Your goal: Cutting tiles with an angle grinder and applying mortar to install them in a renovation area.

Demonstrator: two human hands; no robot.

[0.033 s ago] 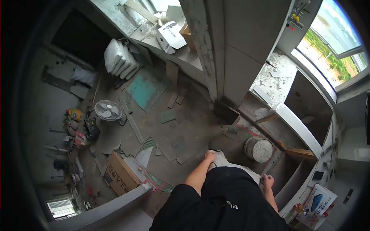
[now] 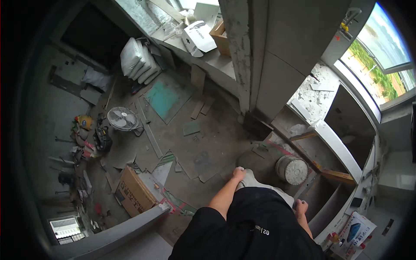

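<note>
My left hand (image 2: 239, 173) is closed at the left edge of my light beige trousers (image 2: 258, 179), and the cloth bunches up against its fingers. On the other side, my right hand (image 2: 300, 206) is curled beside the right edge of the trousers. Its fingers are bent inward, and what they hold, if anything, is hidden. A black T-shirt covers my body below both hands. Just ahead of my right hand stands a round, pale, stained bucket (image 2: 294, 169), apart from the fingers.
An unfinished counter frame (image 2: 338, 147) runs along the right under the window. A cardboard box (image 2: 134, 192) leans at the lower left by a low wall edge (image 2: 130, 229). Farther off are a fan (image 2: 123, 118), stacked white sacks (image 2: 138, 60), a teal-stained board (image 2: 164, 100) and loose offcuts (image 2: 191, 128).
The view has shifted slightly, so the room's far things sit a little lower and more to the right. Both hands keep the same pose at the trousers.
</note>
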